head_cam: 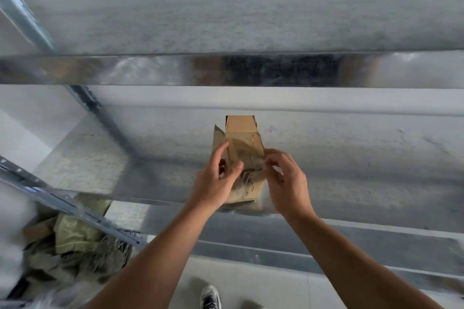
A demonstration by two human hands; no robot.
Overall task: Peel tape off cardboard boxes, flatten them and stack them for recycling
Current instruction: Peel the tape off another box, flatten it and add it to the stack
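A small brown cardboard box [242,140] stands on a galvanised metal shelf [326,148], its flaps open at the far end. Clear tape [251,160] covers its near face, partly lifted and crinkled. My left hand [216,183] grips the box's left side, thumb pressed on the taped face. My right hand [283,178] pinches the loose edge of the clear tape at the box's right side.
A higher metal shelf [226,70] crosses above the box. A slanted shelf upright [100,113] runs down the left. A pile of crumpled cardboard and packaging [72,243] lies at lower left. A shoe [210,297] shows on the pale floor.
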